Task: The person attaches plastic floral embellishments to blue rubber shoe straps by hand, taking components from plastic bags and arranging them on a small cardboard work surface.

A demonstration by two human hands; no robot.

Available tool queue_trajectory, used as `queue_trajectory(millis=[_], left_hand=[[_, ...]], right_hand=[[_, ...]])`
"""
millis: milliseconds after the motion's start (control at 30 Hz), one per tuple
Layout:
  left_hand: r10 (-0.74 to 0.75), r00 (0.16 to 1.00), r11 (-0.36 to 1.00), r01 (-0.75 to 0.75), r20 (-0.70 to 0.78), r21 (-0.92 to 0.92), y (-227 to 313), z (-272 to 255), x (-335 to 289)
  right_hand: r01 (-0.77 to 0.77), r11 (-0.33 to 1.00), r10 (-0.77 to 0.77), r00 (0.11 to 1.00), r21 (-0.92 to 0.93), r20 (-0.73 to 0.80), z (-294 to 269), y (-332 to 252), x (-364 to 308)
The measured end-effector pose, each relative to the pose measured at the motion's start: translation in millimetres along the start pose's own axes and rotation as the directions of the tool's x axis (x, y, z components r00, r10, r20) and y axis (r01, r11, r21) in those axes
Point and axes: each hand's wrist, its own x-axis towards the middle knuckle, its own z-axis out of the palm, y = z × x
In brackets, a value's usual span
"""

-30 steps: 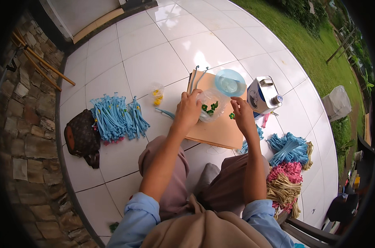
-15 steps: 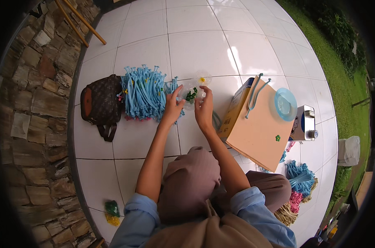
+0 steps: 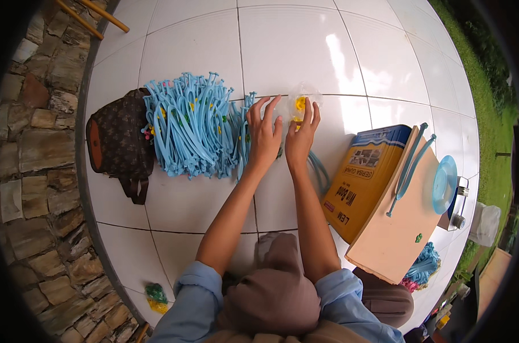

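Observation:
My left hand (image 3: 265,136) and my right hand (image 3: 300,137) lie side by side on the white tiled floor (image 3: 305,51), fingers stretched out and apart. Their fingertips touch a small clear plastic bag (image 3: 301,96) holding yellow pieces. A bit of green (image 3: 279,152) shows between the two palms; I cannot make out what it is. Just left of my left hand lies a big pile of light blue plastic pieces (image 3: 188,131) with small coloured bits among them.
A brown patterned bag (image 3: 115,143) lies left of the pile by the stone wall (image 3: 31,171). At right, an orange and blue box (image 3: 365,180) props a tan board (image 3: 399,234) carrying blue strips (image 3: 411,163) and a round blue lid (image 3: 444,184). A green and yellow packet (image 3: 154,295) sits near my left sleeve.
My head and both hands have swung left from the tan board to the floor beside the blue pile. The hands, raised around a small clear bag before, are now down on the tiles.

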Motion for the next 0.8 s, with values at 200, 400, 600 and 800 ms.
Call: queue_trajectory(millis=[200,400,600,800], left_hand=[[-0.145,0.948,0.954,0.21,0.283,-0.214,-21.7,26.2,12.6],[-0.21,0.975,0.883,0.224,0.078,-0.412,16.6,-7.3,7.1],[-0.34,0.925,0.594,0.35,0.168,-0.724,114.4,-110.5,-0.7],[-0.045,0.952,0.51,0.283,0.304,-0.812,212.4,-158.2,-20.0]], right_hand=[[0.038,0.983,-0.027,0.998,-0.182,0.062,10.8,9.4,10.2],[0.05,0.999,-0.049,0.999,-0.01,0.003,-11.6,-43.5,-12.2],[0.416,0.909,-0.416,0.909,0.006,0.006,-99.3,-144.9,-67.8],[0.606,0.796,-0.603,0.794,-0.012,0.078,-210.2,-202.3,-94.2]])
